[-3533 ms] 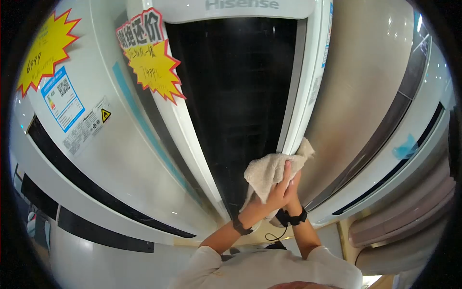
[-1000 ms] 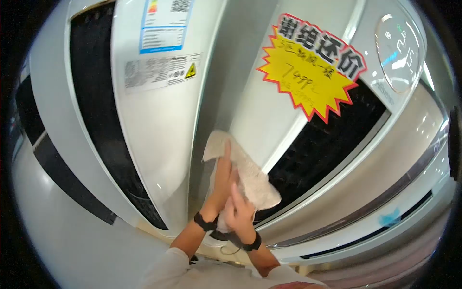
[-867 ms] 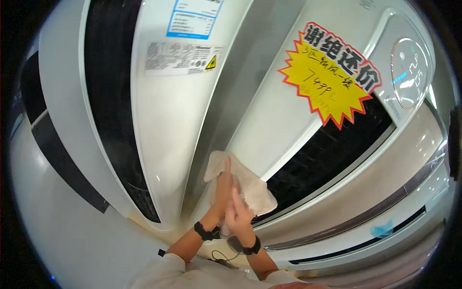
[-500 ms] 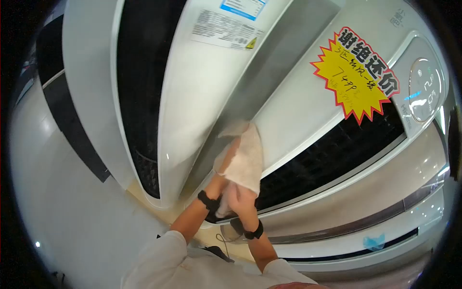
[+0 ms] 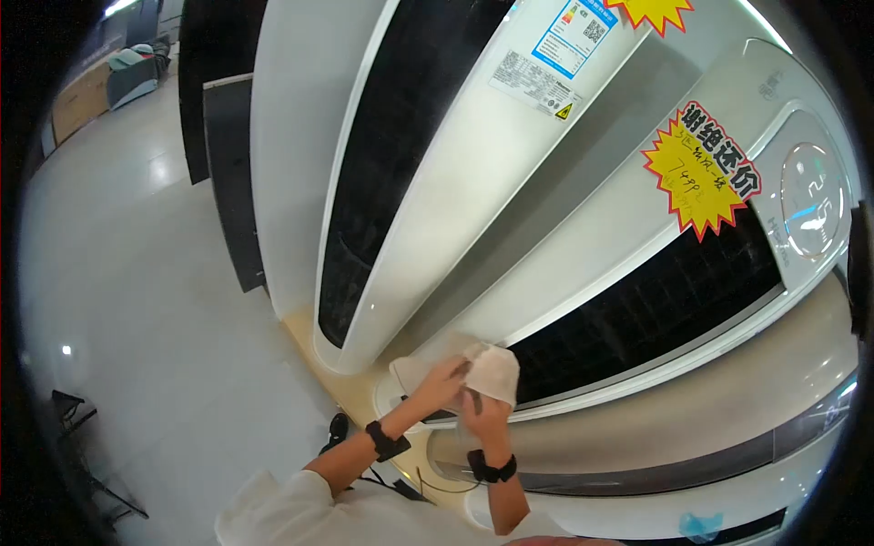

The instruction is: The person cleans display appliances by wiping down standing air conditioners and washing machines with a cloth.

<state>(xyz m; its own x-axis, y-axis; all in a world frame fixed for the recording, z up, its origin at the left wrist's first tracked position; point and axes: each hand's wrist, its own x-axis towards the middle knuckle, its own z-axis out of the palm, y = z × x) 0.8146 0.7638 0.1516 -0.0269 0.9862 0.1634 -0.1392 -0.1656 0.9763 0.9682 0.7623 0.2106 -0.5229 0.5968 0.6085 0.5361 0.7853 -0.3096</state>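
A whitish cloth (image 5: 497, 371) is in both my hands, low against the front of a white floor-standing air conditioner (image 5: 583, 223). My left hand (image 5: 443, 384) grips the cloth's left side, its fingers partly covered by the folds. Just right of it, my right hand (image 5: 487, 417) holds the cloth's lower edge. Beside the cloth runs the unit's black louvred strip (image 5: 655, 314). A yellow starburst price tag (image 5: 701, 177) is stuck higher up, near a lit oval display (image 5: 812, 200).
Another white air conditioner (image 5: 437, 227) with a label (image 5: 537, 84) stands to the left. A beige unit (image 5: 583, 435) is on the right. The units stand on a yellowish platform (image 5: 305, 332) edging the grey floor (image 5: 182, 364). A dark stand (image 5: 86, 455) is at lower left.
My hands and the cloth have moved down the white unit toward its base, and the cloth is more bunched. The view has shifted, showing more floor at left.
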